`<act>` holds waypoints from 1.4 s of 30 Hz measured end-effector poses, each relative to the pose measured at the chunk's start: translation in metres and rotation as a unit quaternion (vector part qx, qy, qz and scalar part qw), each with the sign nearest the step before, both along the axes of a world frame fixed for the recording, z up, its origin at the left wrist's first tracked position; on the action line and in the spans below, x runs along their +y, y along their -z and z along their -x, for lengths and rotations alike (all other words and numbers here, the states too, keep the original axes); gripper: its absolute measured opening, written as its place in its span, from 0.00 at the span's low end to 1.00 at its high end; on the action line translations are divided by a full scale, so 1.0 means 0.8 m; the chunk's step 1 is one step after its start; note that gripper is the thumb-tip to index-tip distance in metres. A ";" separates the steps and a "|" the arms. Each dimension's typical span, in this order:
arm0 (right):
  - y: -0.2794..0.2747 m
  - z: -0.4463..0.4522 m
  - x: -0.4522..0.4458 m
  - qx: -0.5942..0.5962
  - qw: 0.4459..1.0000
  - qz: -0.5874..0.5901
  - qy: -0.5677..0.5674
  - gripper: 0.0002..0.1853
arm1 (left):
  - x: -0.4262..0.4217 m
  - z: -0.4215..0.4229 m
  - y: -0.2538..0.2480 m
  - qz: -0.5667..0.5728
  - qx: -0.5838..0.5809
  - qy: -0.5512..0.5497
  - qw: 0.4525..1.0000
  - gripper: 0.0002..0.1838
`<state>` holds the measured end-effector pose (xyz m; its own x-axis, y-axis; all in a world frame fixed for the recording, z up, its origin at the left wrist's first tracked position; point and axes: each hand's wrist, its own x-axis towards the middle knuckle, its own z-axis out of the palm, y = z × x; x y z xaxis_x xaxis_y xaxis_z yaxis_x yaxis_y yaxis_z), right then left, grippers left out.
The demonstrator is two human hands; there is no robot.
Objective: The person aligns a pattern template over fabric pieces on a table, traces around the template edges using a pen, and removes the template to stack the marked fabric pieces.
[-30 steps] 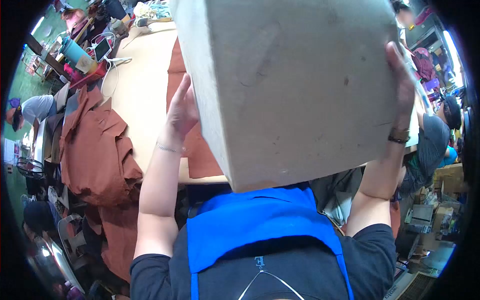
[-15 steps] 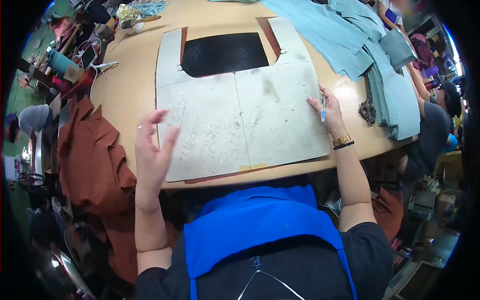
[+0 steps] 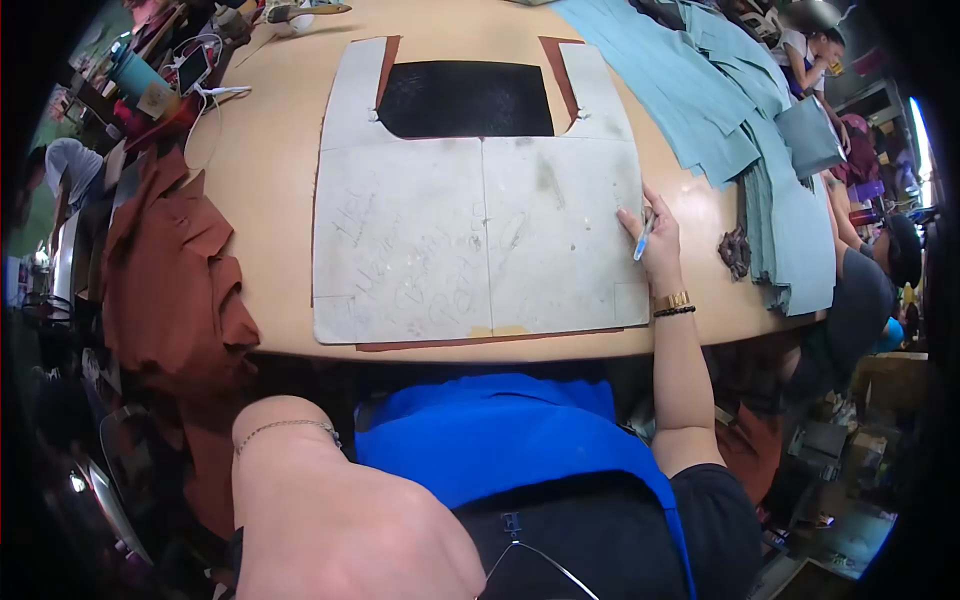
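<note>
A U-notched, pale grey card pattern (image 3: pixel 400 180) with pencil lines and handwriting lies flat on the table. Rust-red material (image 3: pixel 388 62) shows past its edges beneath it, and a black sheet (image 3: pixel 465 98) fills the notch. At the card's right edge is my right hand (image 3: pixel 660 245), closed round a blue-and-clear pen (image 3: pixel 645 238), its thumb over the card's margin. My left hand (image 3: pixel 375 525) is raised close to the camera in front of my chest, back of the hand showing. Its fingers are hidden, so I cannot tell what they do.
Rust-red pieces (image 3: pixel 170 270) hang over the table's left edge. Stacked light-blue pieces (image 3: pixel 790 230) lie on the right, near a dark crumpled lump (image 3: pixel 734 252). A brush (image 3: pixel 305 12), a phone (image 3: pixel 193 68) and its white cable are at the far left. A person (image 3: pixel 805 60) sits far right.
My left hand has left the card's left edge, where it was open, and come up close to the camera. My right hand stays at the card's edge with the pen, now more tilted.
</note>
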<state>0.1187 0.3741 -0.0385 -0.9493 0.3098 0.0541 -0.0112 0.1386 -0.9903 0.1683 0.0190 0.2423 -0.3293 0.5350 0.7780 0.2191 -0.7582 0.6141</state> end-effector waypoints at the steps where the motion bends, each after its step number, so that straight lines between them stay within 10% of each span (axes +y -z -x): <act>1: -0.001 0.000 -0.001 -0.005 1.000 -0.005 0.006 0.32 | 0.001 -0.032 0.001 -0.001 -0.049 -0.109 0.993 0.10; 6: 0.002 -0.002 -0.002 -0.022 1.000 -0.013 0.012 0.34 | -0.006 -0.032 0.053 -0.119 0.005 -0.050 0.992 0.08; 9: -0.005 -0.002 0.003 -0.045 0.992 -0.112 0.039 0.34 | -0.033 0.021 0.046 0.016 0.044 0.096 0.994 0.11; 11: -0.004 -0.005 0.005 -0.062 0.983 -0.163 0.058 0.34 | -0.048 0.046 0.084 0.119 0.018 -0.050 0.991 0.05; 14: -0.002 -0.005 0.007 -0.067 0.979 -0.182 0.069 0.35 | -0.084 0.101 0.168 0.430 0.061 -0.493 0.754 0.23; 20: -0.023 -0.007 -0.005 -0.087 0.969 -0.220 0.073 0.37 | -0.151 0.161 0.334 0.588 0.121 -0.630 0.493 0.38; 37: -0.060 0.003 0.004 -0.181 0.909 -0.375 0.018 0.31 | -0.153 0.164 0.337 0.639 0.086 -0.633 0.430 0.41; 42: -0.020 0.004 0.047 -0.135 0.968 -0.211 -0.009 0.22 | -0.184 0.183 0.359 0.596 0.076 -0.627 0.496 0.33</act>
